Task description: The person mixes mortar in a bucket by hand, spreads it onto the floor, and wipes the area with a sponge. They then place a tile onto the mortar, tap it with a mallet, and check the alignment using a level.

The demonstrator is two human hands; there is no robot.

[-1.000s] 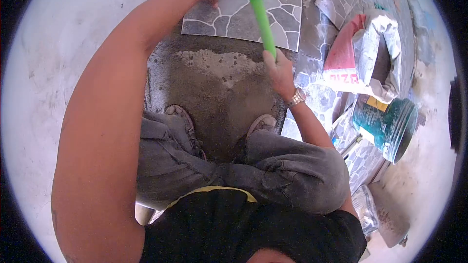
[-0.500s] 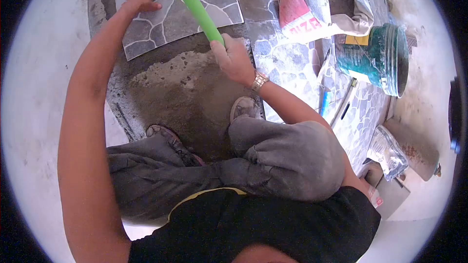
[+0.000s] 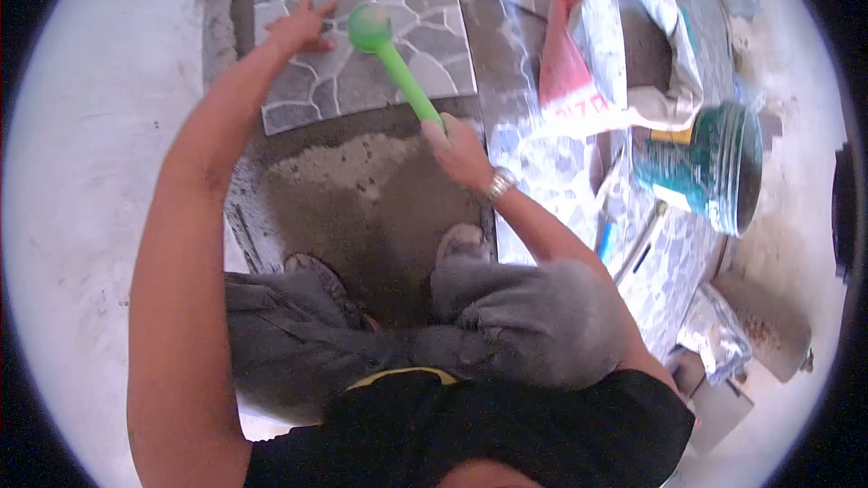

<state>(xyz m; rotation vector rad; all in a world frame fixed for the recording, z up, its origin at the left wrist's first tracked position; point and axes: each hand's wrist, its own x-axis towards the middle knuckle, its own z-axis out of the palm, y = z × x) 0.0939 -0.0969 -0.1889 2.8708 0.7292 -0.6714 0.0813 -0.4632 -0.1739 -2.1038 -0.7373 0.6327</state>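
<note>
My left hand (image 3: 303, 29) lies on a grey stone-patterned floor tile (image 3: 357, 95), fingers spread over its left part. In my right hand (image 3: 461, 152) is the handle of a green mallet (image 3: 407, 81), the fingers wrapped round its lower end. The mallet's round head overlaps the middle of the tile in this view. Below the tile's near edge stretches a bed of grey-brown mortar (image 3: 353, 203), rough and paler close to the tile.
Patterned tiles (image 3: 524, 163) cover the floor on the right. An open sack (image 3: 692, 81) of grey material stands there, beside a green bucket (image 3: 696, 163) on its side. Nearer lie a long level-like bar (image 3: 642, 239) and a plastic bag (image 3: 714, 334). My shoes rest at the mortar.
The whole scene has shifted down and right as the head view moved. The mallet's head sits a little lower over the tile; my left hand stays spread on it.
</note>
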